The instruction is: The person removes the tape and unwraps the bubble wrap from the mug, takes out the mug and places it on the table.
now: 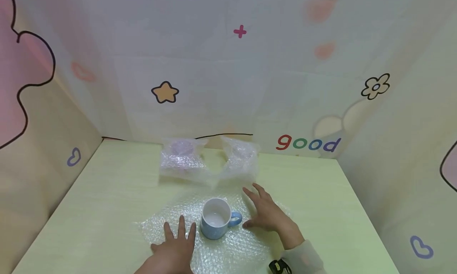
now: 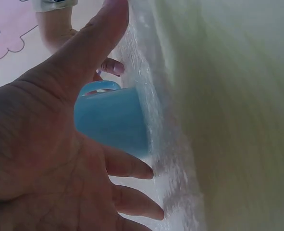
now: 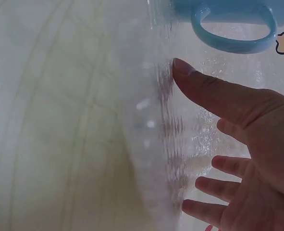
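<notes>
A light blue mug point(image 1: 213, 227) with a white inside stands upright on a spread sheet of bubble wrap point(image 1: 221, 256), its handle pointing right. To the mug's left, my left hand point(image 1: 173, 250) has its fingers spread over the wrap and holds nothing. My right hand point(image 1: 267, 212) is on the other side, just beyond the handle, fingers apart over the sheet. In the left wrist view the blue mug point(image 2: 113, 120) shows behind the thumb and palm. The right wrist view has the mug's handle point(image 3: 233, 45) above the thumb, whose tip is right at the wrap's surface.
Two bundles in bubble wrap stand at the back of the pale yellow table point(image 1: 107, 210): a left bundle point(image 1: 182, 159) and a right bundle point(image 1: 240, 159). A printed cloth wall point(image 1: 214, 68) encloses the table behind and at both sides.
</notes>
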`<state>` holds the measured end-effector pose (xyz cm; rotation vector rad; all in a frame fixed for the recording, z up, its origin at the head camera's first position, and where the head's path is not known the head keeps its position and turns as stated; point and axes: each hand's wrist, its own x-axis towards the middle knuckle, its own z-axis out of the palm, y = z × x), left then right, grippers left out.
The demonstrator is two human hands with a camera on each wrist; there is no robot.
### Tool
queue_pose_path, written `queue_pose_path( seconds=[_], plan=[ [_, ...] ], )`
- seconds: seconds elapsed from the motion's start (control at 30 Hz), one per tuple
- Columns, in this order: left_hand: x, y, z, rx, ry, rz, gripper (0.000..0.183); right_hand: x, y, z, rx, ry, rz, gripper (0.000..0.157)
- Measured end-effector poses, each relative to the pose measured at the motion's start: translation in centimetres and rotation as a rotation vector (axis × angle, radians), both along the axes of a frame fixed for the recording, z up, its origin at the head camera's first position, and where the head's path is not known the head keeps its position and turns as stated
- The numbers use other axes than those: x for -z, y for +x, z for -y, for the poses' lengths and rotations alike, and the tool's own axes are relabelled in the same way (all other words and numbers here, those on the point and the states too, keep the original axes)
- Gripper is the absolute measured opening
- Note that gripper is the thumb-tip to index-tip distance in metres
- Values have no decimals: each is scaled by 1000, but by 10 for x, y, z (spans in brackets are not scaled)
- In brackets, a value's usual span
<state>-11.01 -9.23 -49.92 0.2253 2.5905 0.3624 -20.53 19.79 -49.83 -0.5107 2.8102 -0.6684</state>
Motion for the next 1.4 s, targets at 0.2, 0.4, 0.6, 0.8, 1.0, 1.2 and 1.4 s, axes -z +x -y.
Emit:
queue_pose_path(
  seconds=[0.2,0.4,0.6,0.8,1.0,1.2,1.4],
  plan=[
    [19,-2,1,-6,-47,-3,141,0,-1,2,-11,5,14,109],
    [19,-1,2,-6,-40,-37,145,-3,0,2,11,26,55,106],
    [6,-2,7,8,-9,-42,147,-6,5,2,47,42,85,106],
    [0,-5,16,46,20,-37,151,-10,12,6,96,100,92,107],
    [-4,-9,24,86,56,-45,153,-14,18,10,127,173,79,112],
    [-7,-14,27,118,76,-54,150,-17,20,13,133,201,75,115],
    [-4,-17,27,103,100,-60,151,-17,21,13,120,222,70,116]
  ],
)
